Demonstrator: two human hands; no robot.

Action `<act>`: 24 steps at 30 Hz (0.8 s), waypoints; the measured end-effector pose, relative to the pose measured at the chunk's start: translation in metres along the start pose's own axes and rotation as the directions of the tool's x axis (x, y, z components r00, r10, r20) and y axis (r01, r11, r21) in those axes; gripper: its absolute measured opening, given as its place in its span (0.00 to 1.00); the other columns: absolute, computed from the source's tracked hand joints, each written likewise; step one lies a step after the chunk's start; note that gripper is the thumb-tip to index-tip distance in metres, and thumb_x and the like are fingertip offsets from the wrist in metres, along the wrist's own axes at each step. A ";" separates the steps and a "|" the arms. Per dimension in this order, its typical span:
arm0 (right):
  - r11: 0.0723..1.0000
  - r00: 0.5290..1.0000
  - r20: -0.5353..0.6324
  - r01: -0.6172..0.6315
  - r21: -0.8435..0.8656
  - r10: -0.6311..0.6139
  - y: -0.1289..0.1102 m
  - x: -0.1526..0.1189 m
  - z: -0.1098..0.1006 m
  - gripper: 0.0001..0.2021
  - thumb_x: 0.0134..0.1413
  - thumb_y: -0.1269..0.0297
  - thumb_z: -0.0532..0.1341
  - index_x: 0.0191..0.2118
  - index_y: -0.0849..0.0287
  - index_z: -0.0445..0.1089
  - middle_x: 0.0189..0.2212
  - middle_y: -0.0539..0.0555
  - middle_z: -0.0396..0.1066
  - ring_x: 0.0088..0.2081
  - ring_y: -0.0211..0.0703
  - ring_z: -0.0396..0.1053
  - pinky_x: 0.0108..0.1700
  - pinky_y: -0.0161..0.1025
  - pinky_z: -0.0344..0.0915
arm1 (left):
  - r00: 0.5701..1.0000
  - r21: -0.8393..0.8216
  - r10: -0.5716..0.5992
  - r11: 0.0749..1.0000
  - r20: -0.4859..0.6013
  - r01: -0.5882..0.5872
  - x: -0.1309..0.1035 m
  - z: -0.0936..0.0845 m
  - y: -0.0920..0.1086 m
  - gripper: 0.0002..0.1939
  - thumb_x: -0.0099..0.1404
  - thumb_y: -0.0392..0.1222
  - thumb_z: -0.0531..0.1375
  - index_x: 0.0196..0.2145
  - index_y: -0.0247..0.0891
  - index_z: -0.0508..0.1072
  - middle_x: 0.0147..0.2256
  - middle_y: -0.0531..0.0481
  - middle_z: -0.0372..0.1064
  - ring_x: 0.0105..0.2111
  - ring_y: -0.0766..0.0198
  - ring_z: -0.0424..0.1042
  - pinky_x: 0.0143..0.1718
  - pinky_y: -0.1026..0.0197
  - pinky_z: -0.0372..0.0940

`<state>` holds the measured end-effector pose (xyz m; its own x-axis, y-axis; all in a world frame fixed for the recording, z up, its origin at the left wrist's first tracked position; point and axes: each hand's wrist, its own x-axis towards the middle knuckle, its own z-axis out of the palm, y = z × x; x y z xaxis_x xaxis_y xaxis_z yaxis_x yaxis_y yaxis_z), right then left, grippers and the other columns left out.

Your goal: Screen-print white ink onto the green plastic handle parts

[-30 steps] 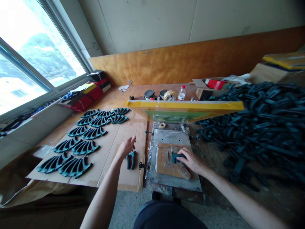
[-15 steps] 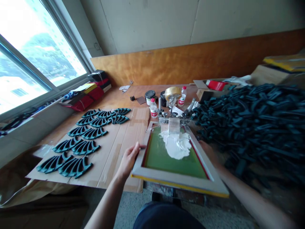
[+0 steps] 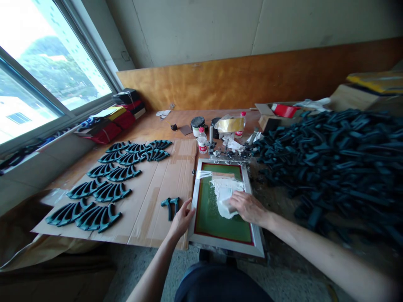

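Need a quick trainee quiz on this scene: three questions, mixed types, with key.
1. True or false: the right hand is at the white paste.
2. On the cardboard, what lies just beside the left hand? A) a bottle B) two dark parts C) a paint can
3. Fill in: the big heap lies to the person's ____ of the screen frame.

Key: 1 true; 2 B; 3 right.

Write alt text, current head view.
Right hand holds a flat tool in white paste on a green framed screen; left hand is at its left edge. Dark curved pieces lie on cardboard at left; more are heaped at right.
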<state>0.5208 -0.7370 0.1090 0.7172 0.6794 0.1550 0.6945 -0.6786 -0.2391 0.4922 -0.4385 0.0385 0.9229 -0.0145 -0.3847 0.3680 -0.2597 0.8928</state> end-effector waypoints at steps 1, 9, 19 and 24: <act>0.998 0.998 0.029 0.061 0.031 -0.062 0.001 -0.007 -0.004 0.11 0.52 0.79 0.53 0.32 0.58 0.69 0.31 0.55 0.69 0.37 0.46 0.64 0.39 0.40 0.61 | 1.000 0.006 0.014 1.000 0.005 -0.014 0.000 0.000 -0.001 0.37 0.56 0.59 0.60 0.59 0.39 0.64 0.23 0.58 0.63 0.21 0.68 0.60 0.22 0.67 0.53; 0.998 0.993 -0.120 0.007 0.059 0.000 -0.007 -0.010 0.002 0.14 0.52 0.78 0.52 0.36 0.58 0.72 0.33 0.55 0.71 0.39 0.46 0.66 0.42 0.42 0.63 | 0.996 -0.027 0.076 0.997 0.050 -0.075 0.000 -0.002 -0.004 0.36 0.60 0.60 0.57 0.60 0.35 0.61 0.24 0.56 0.66 0.22 0.68 0.63 0.22 0.67 0.54; 0.973 0.974 -0.090 -0.196 0.126 0.208 0.017 0.032 -0.029 0.22 0.55 0.65 0.62 0.56 0.47 0.66 0.37 0.51 0.71 0.39 0.45 0.68 0.41 0.39 0.65 | 0.997 -0.101 0.027 0.995 0.074 -0.020 -0.011 -0.011 0.031 0.42 0.56 0.59 0.62 0.62 0.34 0.59 0.21 0.58 0.63 0.19 0.70 0.59 0.19 0.68 0.50; 0.897 0.857 -0.287 -0.442 0.017 0.428 0.056 0.053 -0.075 0.29 0.55 0.58 0.63 0.62 0.45 0.59 0.40 0.54 0.68 0.35 0.46 0.69 0.36 0.38 0.64 | 0.998 -0.234 0.053 0.971 0.026 -0.045 -0.034 -0.025 0.103 0.32 0.57 0.62 0.60 0.52 0.37 0.71 0.25 0.53 0.69 0.23 0.67 0.66 0.22 0.67 0.57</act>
<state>0.6021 -0.7596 0.1758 0.9282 0.2117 0.3061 0.3049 -0.9042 -0.2992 0.5018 -0.4410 0.1494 0.9379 -0.0538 -0.3428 0.3419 -0.0255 0.9394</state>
